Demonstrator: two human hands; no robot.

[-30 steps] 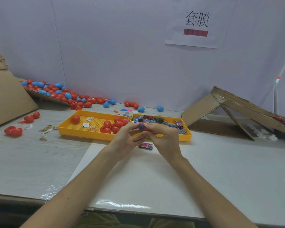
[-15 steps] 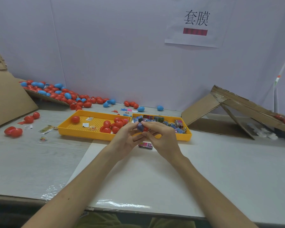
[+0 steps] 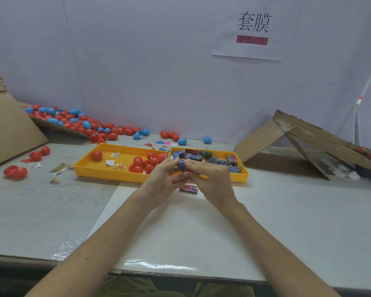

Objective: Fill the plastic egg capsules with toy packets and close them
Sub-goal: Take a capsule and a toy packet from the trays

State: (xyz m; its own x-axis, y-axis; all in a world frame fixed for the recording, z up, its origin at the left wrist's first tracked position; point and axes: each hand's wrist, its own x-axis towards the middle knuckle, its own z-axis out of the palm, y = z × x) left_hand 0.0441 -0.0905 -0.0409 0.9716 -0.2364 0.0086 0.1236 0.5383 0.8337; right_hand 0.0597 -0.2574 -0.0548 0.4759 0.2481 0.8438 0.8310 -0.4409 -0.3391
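My left hand [image 3: 162, 182] and my right hand [image 3: 210, 179] meet above the table's middle, just in front of the yellow trays. Between their fingertips sits a dark blue toy packet [image 3: 182, 165] pressed into a red egg capsule [image 3: 186, 169], mostly hidden by my fingers. Both hands pinch this pair. The left yellow tray [image 3: 88, 166] holds several red capsules [image 3: 142, 163]. The right yellow tray [image 3: 243, 175] holds several toy packets [image 3: 201, 155]. One pink packet [image 3: 188, 188] lies on the white sheet below my hands.
A heap of red and blue eggs [image 3: 73, 121] spills from cardboard at the back left. Loose red eggs [image 3: 15, 172] and small packets [image 3: 58, 168] lie at the left. A folded cardboard ramp [image 3: 298, 138] stands at the right. A paper sign [image 3: 253, 28] hangs on the wall.
My hands have stayed in place; the fingers have shifted slightly around the packet and capsule, and the red capsule shows a little more beneath the packet.
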